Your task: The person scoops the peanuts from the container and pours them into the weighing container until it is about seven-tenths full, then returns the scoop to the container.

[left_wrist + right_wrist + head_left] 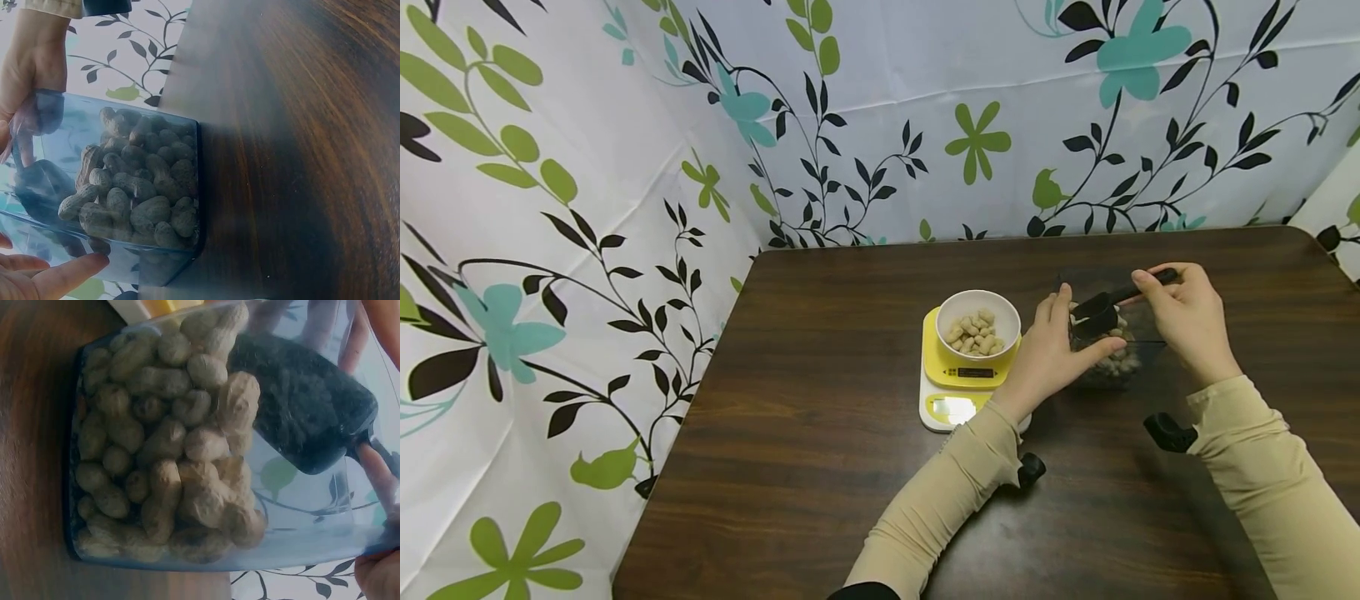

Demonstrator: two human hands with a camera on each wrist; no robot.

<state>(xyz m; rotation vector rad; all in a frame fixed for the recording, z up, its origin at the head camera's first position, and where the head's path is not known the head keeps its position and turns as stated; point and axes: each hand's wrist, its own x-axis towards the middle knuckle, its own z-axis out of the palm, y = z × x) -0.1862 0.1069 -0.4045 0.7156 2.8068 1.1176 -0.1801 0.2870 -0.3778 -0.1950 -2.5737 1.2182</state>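
Note:
A clear plastic container (140,269) holds unshelled peanuts (181,450). Pinched in my right hand (1191,312) is the handle of a black scoop (1093,315), whose broad head is inside the container above the peanuts in the right wrist view. My left hand (1060,350) rests at the container's left front corner, its fingers and thumb straight and spread along the walls. Just left of that hand, a white bowl (942,321) with peanuts (977,333) stands on a yellow and white kitchen scale (934,367).
The dark brown wooden table (820,400) ends at a patterned cloth (895,167) at the back and left. Black wrist mounts (1169,432) stick out from both sleeves near the tabletop.

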